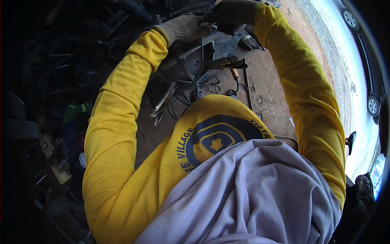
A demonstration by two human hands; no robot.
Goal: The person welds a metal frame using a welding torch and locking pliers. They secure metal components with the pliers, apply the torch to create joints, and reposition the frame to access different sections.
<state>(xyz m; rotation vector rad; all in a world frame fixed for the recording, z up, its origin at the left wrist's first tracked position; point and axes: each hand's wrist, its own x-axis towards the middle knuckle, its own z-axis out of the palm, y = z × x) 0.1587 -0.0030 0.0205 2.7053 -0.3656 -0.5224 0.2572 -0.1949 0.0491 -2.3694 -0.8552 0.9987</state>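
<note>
Both my hands wear knitted work gloves and reach to the top edge of the view, over a dark metal work stand (pixel 227 45). My left hand (pixel 185 27) is closed, its fingertips meeting a small metal piece (pixel 207 24) whose shape I cannot make out. My right hand (pixel 235 12) comes in from the other side, its fingers curled down over the same spot; what they grip is mostly hidden. Just below the right hand, a bundle of thin rods (pixel 249 41) lies on the stand. Lower down, a copper-coloured handle (pixel 235 74) hangs on a black cable.
A metal clamp-like tool (pixel 163 101) hangs at the stand's left side among looped cables (pixel 185 97). Dark, cluttered metal parts (pixel 93 42) fill the left. The brown floor (pixel 272 93) is stained. Beyond it, a dark car (pixel 367 69) stands on the bright pavement at right.
</note>
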